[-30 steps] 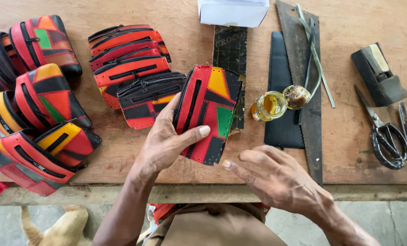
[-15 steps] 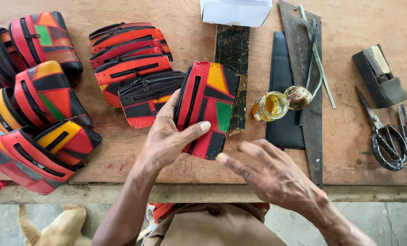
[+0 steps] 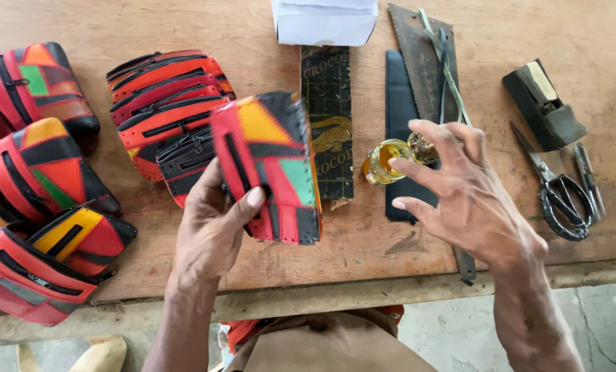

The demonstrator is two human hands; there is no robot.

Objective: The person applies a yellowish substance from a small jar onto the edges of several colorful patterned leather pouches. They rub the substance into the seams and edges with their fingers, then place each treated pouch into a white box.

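Patchwork pouch, red with yellow, green and black patches, is lifted above the wooden table, and my left hand holds it with the fingers behind and the thumb pressed on the front. My right hand hovers with its fingers spread wide and holding nothing, near the small glass jar of yellow liquid. I judge it is best to grip the pouch firmly and dip lightly, so nothing drips on the stacked pouches.
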